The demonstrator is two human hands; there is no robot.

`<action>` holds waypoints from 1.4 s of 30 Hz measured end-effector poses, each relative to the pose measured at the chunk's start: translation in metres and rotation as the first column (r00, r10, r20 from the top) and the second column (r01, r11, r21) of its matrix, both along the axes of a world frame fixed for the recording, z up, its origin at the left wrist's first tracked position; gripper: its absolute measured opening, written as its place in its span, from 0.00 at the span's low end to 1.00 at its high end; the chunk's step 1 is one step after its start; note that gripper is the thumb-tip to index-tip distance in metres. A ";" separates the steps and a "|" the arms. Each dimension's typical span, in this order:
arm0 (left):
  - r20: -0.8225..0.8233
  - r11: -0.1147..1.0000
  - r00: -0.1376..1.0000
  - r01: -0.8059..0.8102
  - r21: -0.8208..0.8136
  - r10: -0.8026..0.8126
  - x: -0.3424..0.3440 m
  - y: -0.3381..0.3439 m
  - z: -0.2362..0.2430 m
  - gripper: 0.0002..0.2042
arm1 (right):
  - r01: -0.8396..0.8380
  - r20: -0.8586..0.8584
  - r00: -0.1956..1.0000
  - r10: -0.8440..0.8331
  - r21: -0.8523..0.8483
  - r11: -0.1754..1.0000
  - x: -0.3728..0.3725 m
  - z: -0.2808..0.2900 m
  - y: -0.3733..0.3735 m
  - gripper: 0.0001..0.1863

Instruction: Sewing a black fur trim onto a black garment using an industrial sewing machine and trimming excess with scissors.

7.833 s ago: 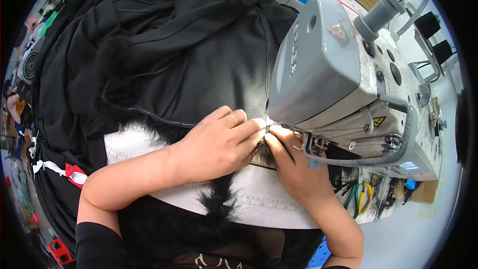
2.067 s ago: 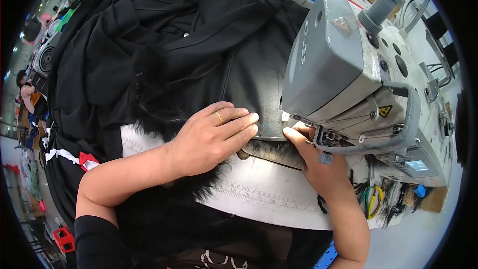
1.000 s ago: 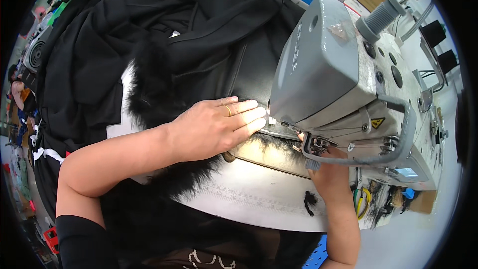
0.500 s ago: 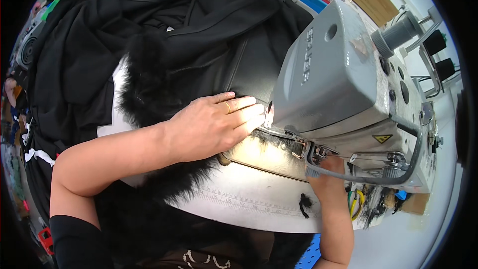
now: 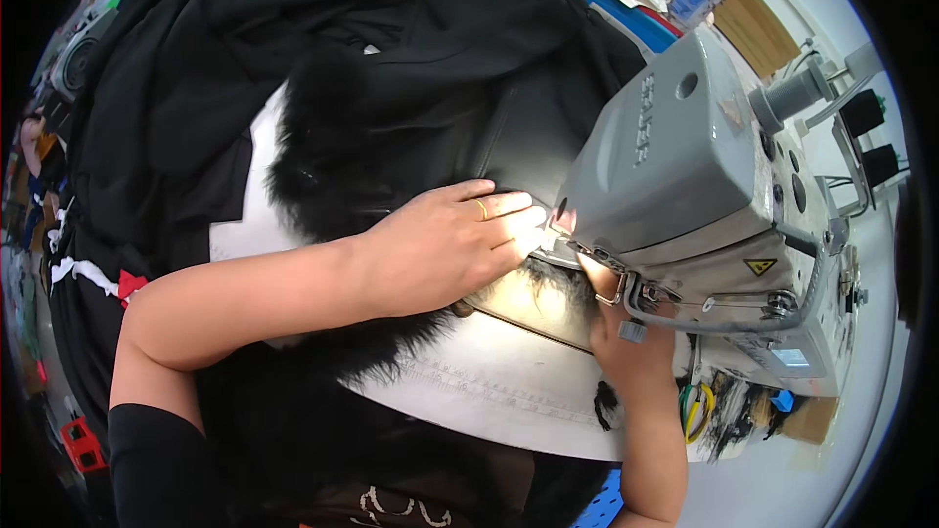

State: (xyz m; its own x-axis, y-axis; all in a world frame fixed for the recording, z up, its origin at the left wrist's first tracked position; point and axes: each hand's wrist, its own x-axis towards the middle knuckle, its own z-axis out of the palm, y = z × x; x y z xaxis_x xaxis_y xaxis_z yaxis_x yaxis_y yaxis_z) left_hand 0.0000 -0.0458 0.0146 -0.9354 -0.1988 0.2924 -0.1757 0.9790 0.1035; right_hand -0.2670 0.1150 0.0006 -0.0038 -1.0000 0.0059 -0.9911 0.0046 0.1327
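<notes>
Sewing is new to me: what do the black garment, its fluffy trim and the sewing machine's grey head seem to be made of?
Black garment: probably cloth, mostly matte, judging by its soft folds. Fluffy trim: fur or faux fur, I can't tell which; fine hairs fringe its edge. Grey head: likely painted metal or plastic, smooth and semi-gloss, with soft highlights.

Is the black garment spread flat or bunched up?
Mostly bunched: the black garment shows folds, lying smoother beside the left hand.
</notes>
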 end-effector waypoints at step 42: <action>-0.037 0.999 0.999 0.029 -0.044 -0.031 0.001 0.001 0.002 0.16 | -0.154 0.007 0.986 0.164 -0.318 0.935 -0.044 -0.010 0.015 0.07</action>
State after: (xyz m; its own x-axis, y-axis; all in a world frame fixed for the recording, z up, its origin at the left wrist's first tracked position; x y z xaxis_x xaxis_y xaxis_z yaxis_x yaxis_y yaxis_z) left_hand 0.0009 -0.0450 0.0161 -0.9289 -0.1572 0.3352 -0.1430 0.9875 0.0668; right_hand -0.3114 0.1301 -0.0090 0.1495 -0.9342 0.3240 -0.9862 -0.1171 0.1175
